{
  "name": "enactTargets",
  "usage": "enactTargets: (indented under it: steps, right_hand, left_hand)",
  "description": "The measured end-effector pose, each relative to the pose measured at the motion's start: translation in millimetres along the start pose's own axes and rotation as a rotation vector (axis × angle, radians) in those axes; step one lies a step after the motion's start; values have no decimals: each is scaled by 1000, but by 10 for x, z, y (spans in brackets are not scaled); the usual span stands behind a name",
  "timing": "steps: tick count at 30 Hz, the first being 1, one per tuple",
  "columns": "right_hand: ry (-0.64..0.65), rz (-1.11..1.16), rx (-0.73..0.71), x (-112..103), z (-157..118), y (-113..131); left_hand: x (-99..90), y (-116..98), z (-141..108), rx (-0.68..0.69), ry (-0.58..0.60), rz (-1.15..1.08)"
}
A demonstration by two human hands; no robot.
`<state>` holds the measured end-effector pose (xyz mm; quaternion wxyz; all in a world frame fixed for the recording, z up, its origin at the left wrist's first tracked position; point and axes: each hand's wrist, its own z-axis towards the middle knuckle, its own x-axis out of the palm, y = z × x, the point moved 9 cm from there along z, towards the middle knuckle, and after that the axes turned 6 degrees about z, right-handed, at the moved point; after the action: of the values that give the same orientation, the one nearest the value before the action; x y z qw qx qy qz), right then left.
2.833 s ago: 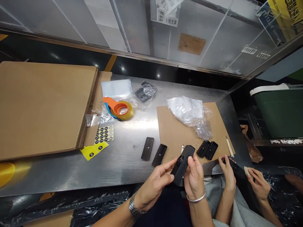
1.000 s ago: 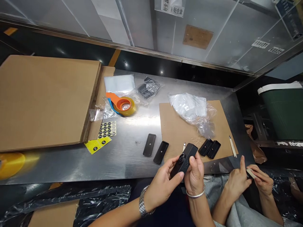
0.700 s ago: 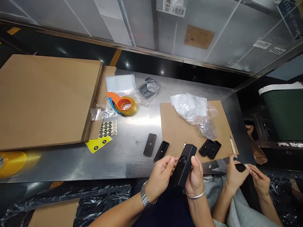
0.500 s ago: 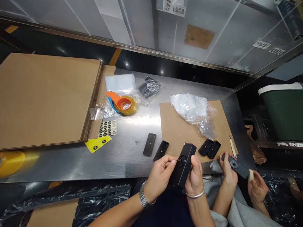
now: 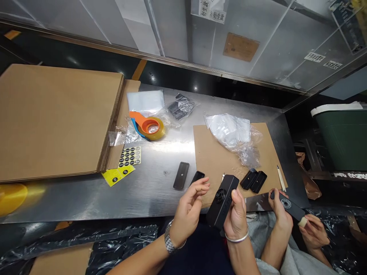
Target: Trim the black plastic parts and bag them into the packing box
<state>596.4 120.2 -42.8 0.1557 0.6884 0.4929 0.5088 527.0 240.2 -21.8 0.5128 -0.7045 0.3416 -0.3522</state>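
A black rectangular case with a round dial-like part [image 5: 220, 204] is held tilted in my right hand [image 5: 236, 217], thumb along its side edge. My left hand [image 5: 189, 210] is apart from the case, to its left. Its fingers are loosely bent and spread, and I see nothing in them. Just beyond its fingertips lies a black tray-like shell [image 5: 197, 177], partly hidden by the hand. A dark grey flat shell [image 5: 181, 175] rests to the left on the metal table [image 5: 155, 191].
Two black open shells [image 5: 254, 180] and a utility knife [image 5: 281, 178] lie on a cardboard sheet [image 5: 209, 152]. At right, a co-worker's hands [image 5: 279, 214] hold a similar black part and a small pale piece. A tape dispenser [image 5: 143, 121], sticker sheets [image 5: 130, 156] and stacked cardboard [image 5: 57, 118] are at left.
My left hand has come off the round part, moving left and opening its fingers. The case stays in my right hand. The co-worker's hands have shifted slightly right.
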Motion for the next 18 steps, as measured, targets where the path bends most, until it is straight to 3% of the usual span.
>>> enactTargets:
  steps: [5, 7, 11, 15, 18]
  right_hand:
    - [29, -21, -14, 55, -15, 32]
    - [28, -40, -30, 67, -20, 62]
    - [-22, -86, -79, 24, -38, 106]
    - [26, -109, -162, 32, -56, 124]
    - [44, -104, -208, 17, -54, 152]
  left_hand:
    - [137, -371, -143, 311, 226, 331]
    - [192, -405, -190, 336, 287, 397]
    - [195, -246, -172, 184, 273, 319]
    - [310, 6, -140, -48, 345, 99]
    - [382, 72, -127, -160, 382, -34]
